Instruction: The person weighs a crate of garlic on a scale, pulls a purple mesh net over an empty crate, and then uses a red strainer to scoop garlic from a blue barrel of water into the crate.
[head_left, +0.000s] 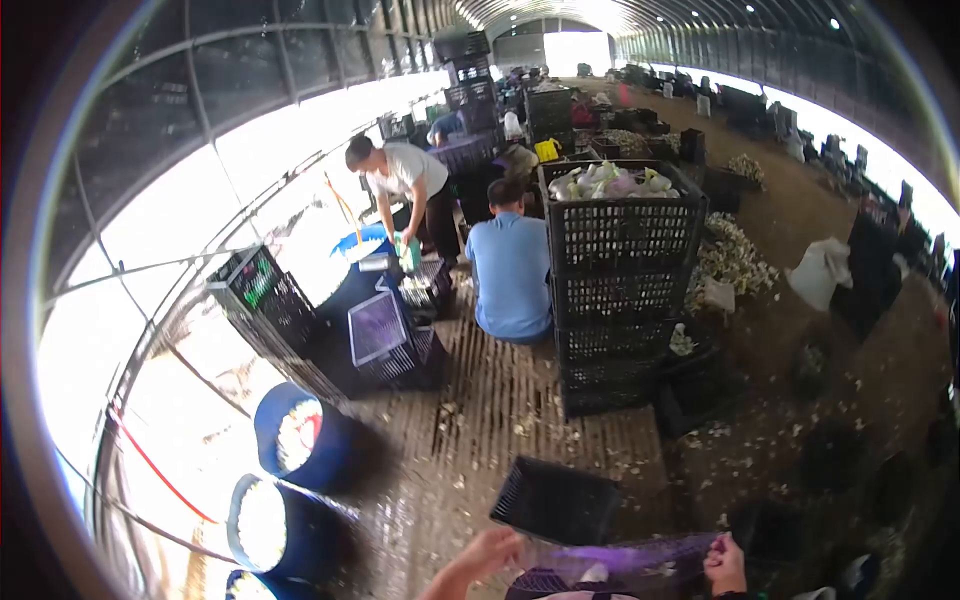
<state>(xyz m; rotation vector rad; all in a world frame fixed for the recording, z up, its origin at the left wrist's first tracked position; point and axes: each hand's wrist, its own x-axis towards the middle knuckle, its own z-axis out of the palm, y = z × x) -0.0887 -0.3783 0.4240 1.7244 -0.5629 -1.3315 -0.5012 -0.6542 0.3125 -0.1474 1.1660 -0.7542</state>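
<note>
A thin, see-through purple mesh [630, 556] stretches between my two hands at the bottom of the view. My left hand [490, 552] is closed at its left end, and my right hand [725, 566] grips the right end in a fist. Just beyond them, a shallow black plastic crate [556, 498] sits on the slatted floor. Below the mesh, part of another dark crate shows close to my body, mostly hidden.
Blue barrels [268, 425] filled with pale pieces line the left. A tall crate stack [625, 270] holds bagged vegetables on top. One person [510, 265] sits ahead with their back to me; another [410, 185] bends over a blue barrel. Scraps litter the slatted floor [500, 400].
</note>
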